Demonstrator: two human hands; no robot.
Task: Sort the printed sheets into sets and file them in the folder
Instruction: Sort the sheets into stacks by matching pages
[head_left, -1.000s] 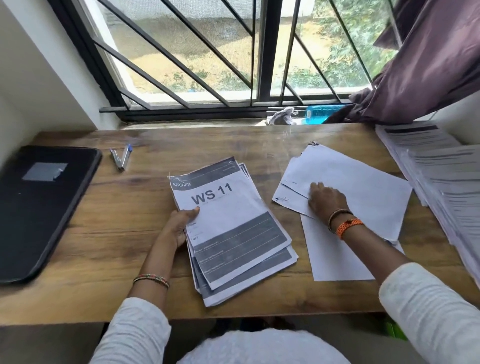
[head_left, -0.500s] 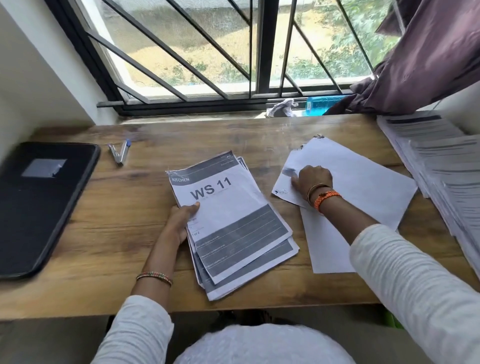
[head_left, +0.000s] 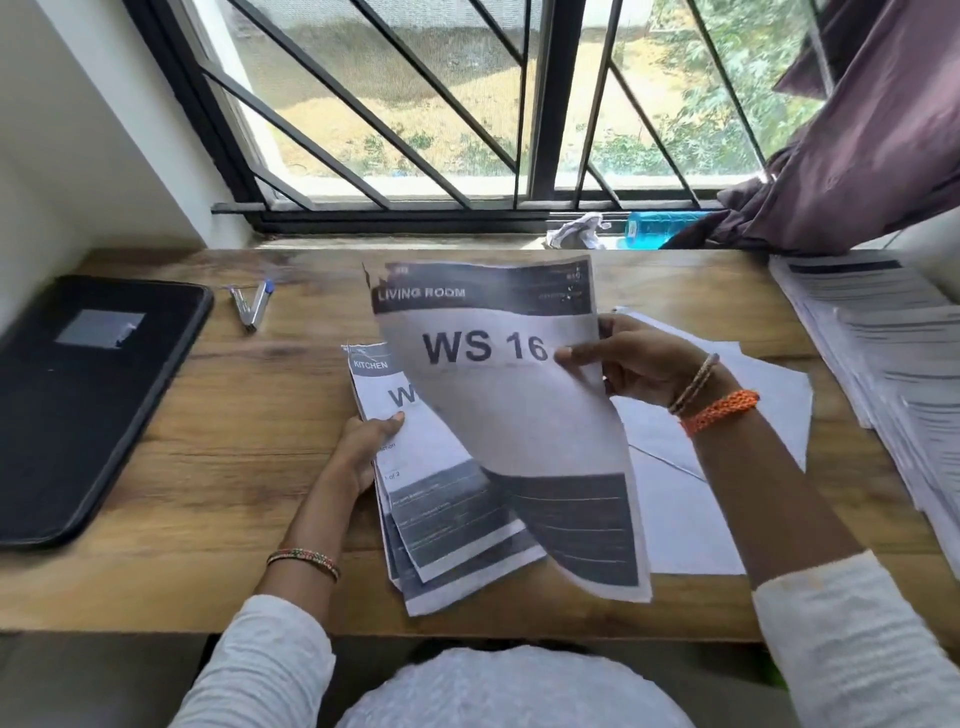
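The black folder (head_left: 88, 400) lies closed far to the left of both grips, its left side cut off by the picture's edge; the grey label on its cover is unreadable. Between it and the left hand (head_left: 358, 449) lies a stapler (head_left: 250, 306) with a blue tip, small and hard to make out. The left hand presses the left edge of the kitchen stack (head_left: 441, 499), thumb on top and the other fingers hidden beneath or behind the paper; whether they curl under cannot be told. That stack's heading is half covered, only "KITCHEN" and a "W" showing.

The right hand (head_left: 644, 364) pinches the right edge of the WS 16 sheet (head_left: 514, 415), thumb on the printed face, fingers behind it. The sheet, headed "LIVING ROOM", hangs curled over the kitchen stack, its small header print blurred. A second ago this hand lay flat on the blank sheets (head_left: 727, 467); half a second ago it was curling at their edge; now the sheet is lifted and turned print-up. The left hand has not moved.

Right of the grip, the large stack (head_left: 883, 374) of printed sheets is cut off by the edge, its text illegible.
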